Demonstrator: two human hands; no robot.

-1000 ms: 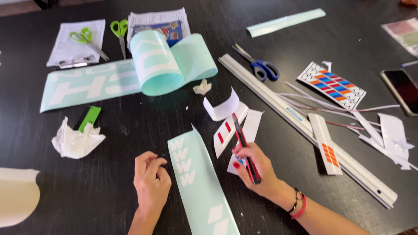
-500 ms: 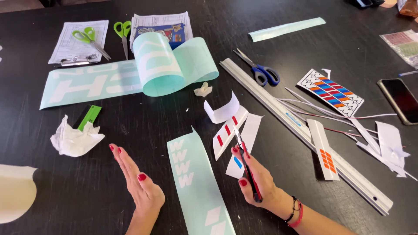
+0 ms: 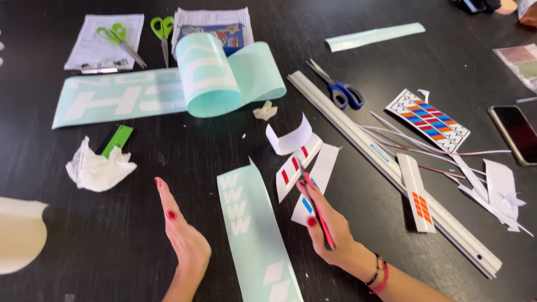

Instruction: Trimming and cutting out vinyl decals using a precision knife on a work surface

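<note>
My right hand (image 3: 330, 226) pinches a red pen (image 3: 319, 212) in its fingers over the white sticker strip (image 3: 313, 184); my left hand (image 3: 182, 232) is flat, fingers together, beside the mint strip (image 3: 251, 235).

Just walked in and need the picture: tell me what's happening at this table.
A person is working with vinyl decals on a black table. The right hand holds a red craft knife with its tip at a white sticker strip bearing red bars. The left hand is open, edge-on, holding nothing, beside a mint decal strip. A long metal ruler, blue-handled scissors and a crumpled paper lie around.
</note>
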